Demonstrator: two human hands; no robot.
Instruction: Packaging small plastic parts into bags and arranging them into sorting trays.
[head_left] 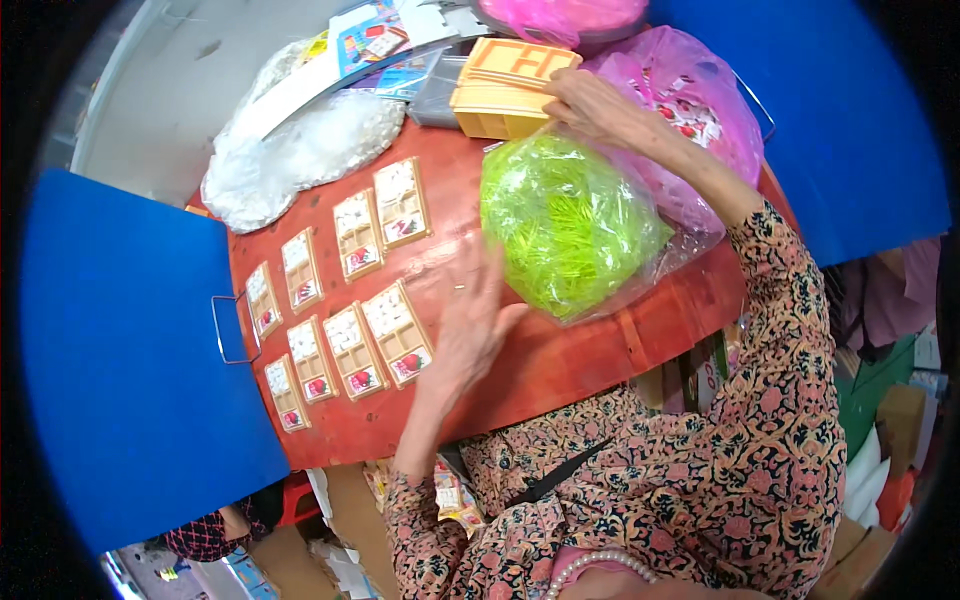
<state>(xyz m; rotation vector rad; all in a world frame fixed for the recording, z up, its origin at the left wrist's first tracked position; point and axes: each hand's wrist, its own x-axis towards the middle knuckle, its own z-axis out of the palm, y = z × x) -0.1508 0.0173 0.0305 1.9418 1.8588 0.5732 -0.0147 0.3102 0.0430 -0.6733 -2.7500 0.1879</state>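
My right hand [600, 108] reaches to the back of the red table, its fingers closed on the edge of a pale yellow tray [515, 68] at the top of a stack of like trays. My left hand [468, 325], slightly blurred, hovers over the table with thumb and fingers apart and holds nothing. To its left, several small tan compartment trays [397, 337] lie in two rows. White pieces sit in their far compartments, and a red strawberry-patterned piece sits in a near compartment of each.
A clear bag of bright green shreds [570, 225] lies between my arms. Behind it is a pink bag [700, 95] with red-and-white pieces. A clear bag of white pieces [300, 150] and printed cardboard [372, 38] lie at the back left. Blue panels [130, 350] flank the table.
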